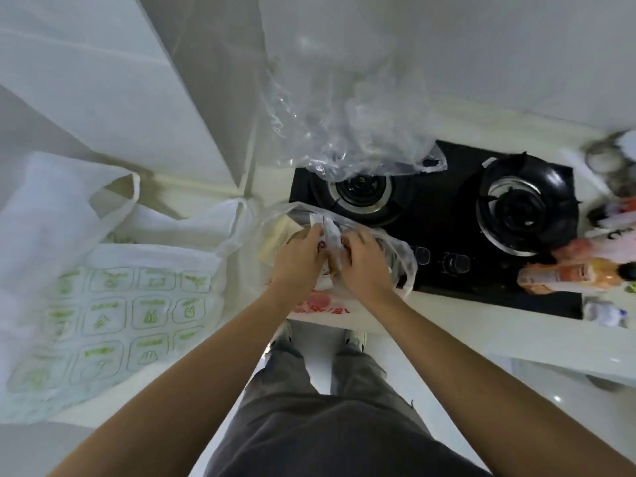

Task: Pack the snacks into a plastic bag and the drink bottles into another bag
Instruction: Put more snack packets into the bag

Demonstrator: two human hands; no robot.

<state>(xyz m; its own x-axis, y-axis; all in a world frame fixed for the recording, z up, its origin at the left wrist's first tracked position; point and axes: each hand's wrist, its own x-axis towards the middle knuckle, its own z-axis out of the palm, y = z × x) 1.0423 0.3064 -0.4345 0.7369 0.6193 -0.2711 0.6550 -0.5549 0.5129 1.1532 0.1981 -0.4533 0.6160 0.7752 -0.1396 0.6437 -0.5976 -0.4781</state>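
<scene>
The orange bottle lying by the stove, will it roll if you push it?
Probably: the orange bottle lies on its side on the counter and looks round. It seems full, so likely heavy-ish.

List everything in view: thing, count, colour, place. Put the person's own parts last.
green-print bag: one, white with green pictures, on the counter at left.
red-print bag: one, thin clear-white with red print, at the counter edge under the hands.
snack packet: one, white with red marks, between the hands at the bag's mouth.
clear plastic sheet: one, transparent, hanging over the back of the left burner.
gas stove: one, black, two burners, set in the counter.
drink bottles: several, orange and pale, blurred, lying at the stove's right edge.
counter: one, white.
left hand: grips the packet.
right hand: grips the packet, inside the bag.
</scene>
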